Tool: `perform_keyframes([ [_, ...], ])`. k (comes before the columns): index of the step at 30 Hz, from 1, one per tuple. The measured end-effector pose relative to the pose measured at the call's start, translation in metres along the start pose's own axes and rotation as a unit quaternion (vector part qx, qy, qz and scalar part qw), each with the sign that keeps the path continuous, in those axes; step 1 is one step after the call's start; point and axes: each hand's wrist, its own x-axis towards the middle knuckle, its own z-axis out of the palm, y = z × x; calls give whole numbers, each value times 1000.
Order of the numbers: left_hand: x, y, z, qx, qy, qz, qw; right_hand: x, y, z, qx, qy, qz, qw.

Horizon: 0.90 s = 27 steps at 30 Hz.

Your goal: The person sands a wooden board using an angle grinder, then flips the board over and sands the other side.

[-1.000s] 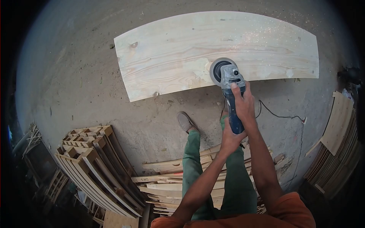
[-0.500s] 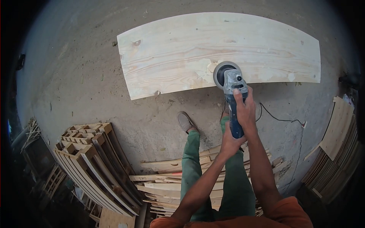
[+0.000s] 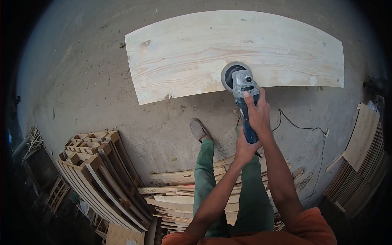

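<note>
Both of my hands grip an angle grinder (image 3: 246,87) with a blue body, a grey metal head and a round disc (image 3: 228,75). My left hand (image 3: 246,148) is wrapped round the rear end of its body. Further forward, my right hand (image 3: 258,110) closes round the body just behind the head, thumb on top. The disc lies over the near edge of a wide pale wooden board (image 3: 179,53), a little right of the board's middle. Knots, wavy grain and a few lighter patches show on the board's face.
A black cord (image 3: 302,125) runs over the concrete floor to a white connector (image 3: 326,132). Pallets (image 3: 102,175) are stacked at the left, and loose planks (image 3: 175,200) lie around my legs. Stacked boards (image 3: 359,147) stand at the right. My shoe (image 3: 199,128) is on the floor before the board.
The grinder and both hands have shifted left and slightly forward along the board. A pale patch beside the disc has become smoother and less distinct. Both hands keep their hold.
</note>
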Motion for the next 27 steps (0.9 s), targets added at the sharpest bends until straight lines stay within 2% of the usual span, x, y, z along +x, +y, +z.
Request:
perform_keyframes([
  [6,-12,-8,1,-1,-1,40,999,-14,4,-4,25,26,7,999],
  [10,0,-15,0,-2,1,34,999,-1,3,3,8,3,-6,1000],
  [13,-4,-12,0,-23,5,38,999,-9,9,0,12,26,-3,1000],
  [16,-9,-9,-3,1,-22,11,1000,-14,3,-3,35,15,13,999],
  [22,12,-16,-4,-44,11,81,996,-4,2,8,11,8,-7,1000],
  [24,-5,-19,-2,-18,3,40,999,-16,5,3,17,8,-3,1000],
  [27,-8,-19,-6,7,-2,50,999,-16,0,3,33,-3,21,999],
])
